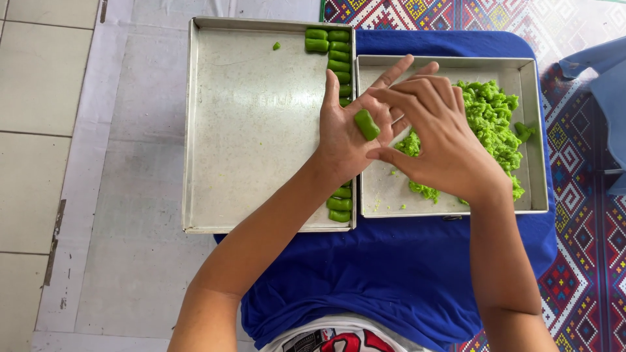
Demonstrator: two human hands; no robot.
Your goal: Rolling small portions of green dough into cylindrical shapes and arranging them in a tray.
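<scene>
Left hand (349, 130) lies open, palm up, over the gap between the two trays, a small green dough roll (366, 124) resting on it. Right hand (437, 133) arches above, fingers loosely curled, thumb just beside the roll, gripping nothing.

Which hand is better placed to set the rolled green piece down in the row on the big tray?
Probably left: the rolled green piece lies on the left hand, directly over the row.

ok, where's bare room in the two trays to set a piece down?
Left tray: wide bare floor left of the rolled pieces lining its right wall. Right tray: bare strip along the front-left, before the dough heap. Crowded mid-seam, under both hands.
</scene>
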